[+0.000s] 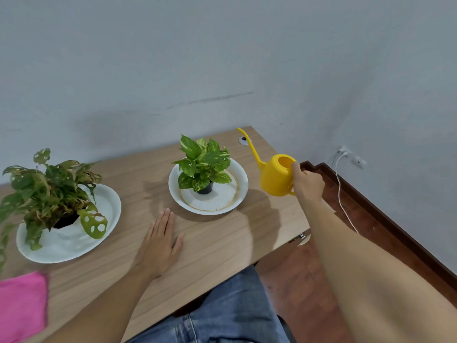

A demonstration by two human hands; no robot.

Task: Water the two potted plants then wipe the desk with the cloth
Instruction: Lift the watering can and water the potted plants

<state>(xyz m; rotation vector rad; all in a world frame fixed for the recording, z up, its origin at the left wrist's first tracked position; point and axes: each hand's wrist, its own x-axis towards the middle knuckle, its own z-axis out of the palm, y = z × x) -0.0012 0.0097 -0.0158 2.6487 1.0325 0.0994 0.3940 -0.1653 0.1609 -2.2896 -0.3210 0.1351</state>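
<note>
My right hand [308, 183] grips the handle of a yellow watering can [275, 178] near the desk's right edge, its long spout pointing up and away to the left. My left hand [160, 240] lies flat and open on the wooden desk [217, 238]. A small green potted plant [204, 164] stands in a black pot on a white plate [237, 194], left of the can. A larger plant with holed leaves [49, 191] sits on another white plate [108, 206] at the far left. A pink cloth [22, 308] lies at the desk's front left corner.
A grey wall runs behind the desk. A cable grommet [243, 141] sits in the desk's back right corner. To the right, a white cable [342, 194] hangs from a wall socket over a red-brown floor. My jeans-clad legs show under the front edge.
</note>
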